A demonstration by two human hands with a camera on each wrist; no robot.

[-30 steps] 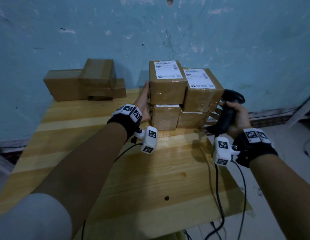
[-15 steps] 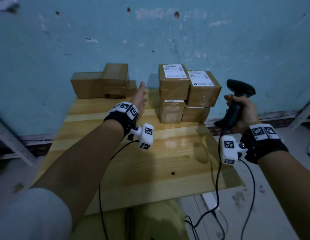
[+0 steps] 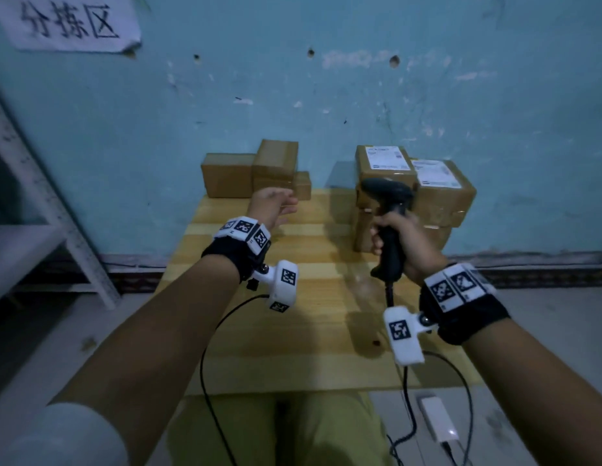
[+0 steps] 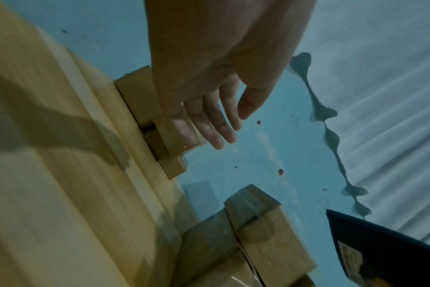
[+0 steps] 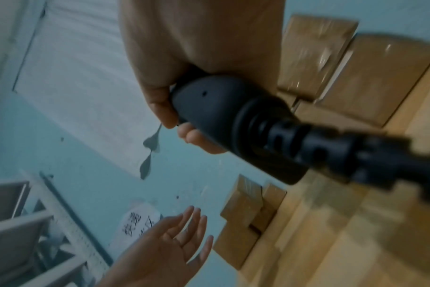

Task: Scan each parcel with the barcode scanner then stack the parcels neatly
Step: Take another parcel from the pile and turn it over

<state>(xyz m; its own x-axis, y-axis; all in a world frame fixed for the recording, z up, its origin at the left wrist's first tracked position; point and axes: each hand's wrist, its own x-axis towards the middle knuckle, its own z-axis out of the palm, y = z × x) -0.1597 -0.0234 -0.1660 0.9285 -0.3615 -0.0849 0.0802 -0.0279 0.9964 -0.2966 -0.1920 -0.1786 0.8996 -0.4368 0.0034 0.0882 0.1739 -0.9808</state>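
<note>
Wooden table [image 3: 303, 331]: pale planks, butted against a blue wall [image 3: 326, 95]. Paper sign [image 3: 67, 21], handwritten characters, on the wall above and left of the table. White shelf frame [image 3: 40, 210] left of the table. White adapter [image 3: 437, 422] on the floor at the table's near right corner.

Scanner [image 3: 388, 210] and right hand [image 3: 405, 243] hide front of stacked parcels [image 3: 440, 196]; label text too small; scanner cable blurred in right wrist view.
</note>
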